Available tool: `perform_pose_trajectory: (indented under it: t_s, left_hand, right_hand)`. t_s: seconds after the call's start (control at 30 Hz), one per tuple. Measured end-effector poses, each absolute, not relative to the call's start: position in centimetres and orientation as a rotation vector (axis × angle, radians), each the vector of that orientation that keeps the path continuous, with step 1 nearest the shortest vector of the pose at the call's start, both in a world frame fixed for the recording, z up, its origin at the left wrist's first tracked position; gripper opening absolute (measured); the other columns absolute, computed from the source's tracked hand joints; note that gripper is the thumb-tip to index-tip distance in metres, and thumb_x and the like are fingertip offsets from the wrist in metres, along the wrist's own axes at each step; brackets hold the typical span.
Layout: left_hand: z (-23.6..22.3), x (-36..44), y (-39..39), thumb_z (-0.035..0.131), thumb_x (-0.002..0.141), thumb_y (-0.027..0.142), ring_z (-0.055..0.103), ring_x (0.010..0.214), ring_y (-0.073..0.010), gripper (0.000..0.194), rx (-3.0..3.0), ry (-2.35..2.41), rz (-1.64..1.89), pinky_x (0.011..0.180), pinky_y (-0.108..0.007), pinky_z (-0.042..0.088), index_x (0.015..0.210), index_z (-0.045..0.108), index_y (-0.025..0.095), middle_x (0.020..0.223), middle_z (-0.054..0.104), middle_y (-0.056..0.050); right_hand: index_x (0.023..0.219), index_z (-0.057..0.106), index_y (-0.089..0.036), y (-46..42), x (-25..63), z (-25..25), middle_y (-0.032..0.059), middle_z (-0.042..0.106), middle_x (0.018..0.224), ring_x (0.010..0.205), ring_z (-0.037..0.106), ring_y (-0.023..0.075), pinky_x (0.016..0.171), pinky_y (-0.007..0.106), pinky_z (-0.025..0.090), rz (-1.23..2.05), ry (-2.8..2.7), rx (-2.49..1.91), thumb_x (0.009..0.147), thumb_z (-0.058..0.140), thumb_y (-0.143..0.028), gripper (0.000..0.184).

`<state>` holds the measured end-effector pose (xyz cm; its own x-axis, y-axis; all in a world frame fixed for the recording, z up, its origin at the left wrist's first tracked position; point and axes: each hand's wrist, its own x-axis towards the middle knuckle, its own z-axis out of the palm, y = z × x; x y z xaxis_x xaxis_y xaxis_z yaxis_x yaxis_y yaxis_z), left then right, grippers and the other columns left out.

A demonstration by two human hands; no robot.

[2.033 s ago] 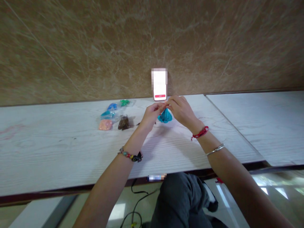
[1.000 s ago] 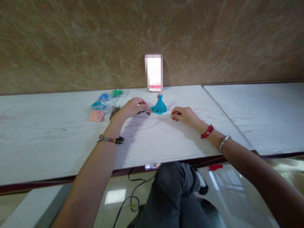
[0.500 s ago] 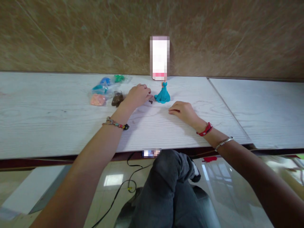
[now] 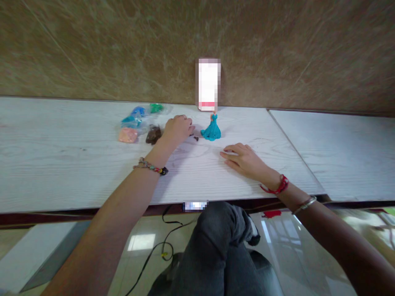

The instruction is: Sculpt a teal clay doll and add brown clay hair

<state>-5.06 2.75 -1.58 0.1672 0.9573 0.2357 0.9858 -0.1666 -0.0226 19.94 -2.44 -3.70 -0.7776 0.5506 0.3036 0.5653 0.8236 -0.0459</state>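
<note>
A small turquoise clay figure of a dress (image 4: 211,130), peach at its top, stands upright on the white table. To its left, my left hand (image 4: 178,130) is closed, fingers curled down to the tabletop; what it pinches, if anything, is hidden. Beside those fingertips lies a small dark brown bit of clay (image 4: 196,139). My right hand (image 4: 244,160) is open, palm down with fingers apart, low and right of the figure and not touching it. A bag of brown clay (image 4: 153,134) sits just left of my left hand.
Farther left lie bags of peach clay (image 4: 128,135), blue clay (image 4: 132,119) and green clay (image 4: 156,108). A phone (image 4: 208,84) with a blurred screen leans on the brown wall behind the figure. The table (image 4: 77,164) has a seam at right. Black cables (image 4: 163,242) hang below.
My right hand has opened from a pinch and shifted slightly right. My left hand has drawn slightly left, away from the figure. The whole view has tilted up a little.
</note>
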Motion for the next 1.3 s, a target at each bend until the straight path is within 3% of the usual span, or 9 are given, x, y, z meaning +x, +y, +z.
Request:
perform_pose_trajectory:
  t_s: [0.27, 0.43, 1.03, 1.3]
  left_hand:
    - [-1.7, -5.2, 2.8, 0.033, 0.086, 0.031, 0.053, 0.092, -0.0213, 0.035, -2.240, -1.894, -0.160, 0.072, -0.031, 0.039, 0.096, 0.060, 0.013, 0.096, 0.059, -0.011]
    - [-1.7, -5.4, 2.8, 0.033, 0.086, 0.031, 0.053, 0.092, -0.0210, 0.035, -2.247, -1.894, -0.165, 0.072, -0.031, 0.040, 0.098, 0.060, 0.013, 0.097, 0.059, -0.011]
    - [-1.4, -5.4, 2.6, 0.034, 0.085, 0.029, 0.054, 0.091, -0.0201, 0.033, -2.249, -1.908, -0.182, 0.071, -0.029, 0.041, 0.096, 0.061, 0.013, 0.096, 0.059, -0.010]
    - [-1.5, -5.4, 2.7, 0.033, 0.085, 0.029, 0.055, 0.089, -0.0201, 0.033, -2.232, -1.908, -0.186, 0.069, -0.028, 0.041, 0.095, 0.061, 0.014, 0.095, 0.059, -0.010]
  right_hand:
    - [0.093, 0.064, -0.016, -1.0, 19.3, -4.3, 0.0086, 0.063, 0.094, 0.089, 0.054, 0.0175, 0.077, 0.032, 0.041, 0.198, -2.524, -0.806, 0.086, 0.041, -0.022, 0.024]
    - [0.080, 0.064, -0.016, -0.1, 18.5, -4.1, 0.0064, 0.066, 0.080, 0.080, 0.057, 0.0180, 0.074, 0.032, 0.042, 0.190, -2.500, -0.850, 0.082, 0.047, -0.016, 0.017]
    - [0.100, 0.063, -0.017, -1.9, 19.5, -4.2, 0.0105, 0.061, 0.099, 0.090, 0.052, 0.0202, 0.074, 0.035, 0.040, -0.059, -2.665, -0.766, 0.084, 0.043, -0.022, 0.026]
    - [0.084, 0.065, -0.018, -0.5, 18.9, -4.0, 0.0054, 0.065, 0.084, 0.079, 0.059, 0.0144, 0.073, 0.028, 0.046, 0.393, -2.429, -0.822, 0.081, 0.046, -0.017, 0.020]
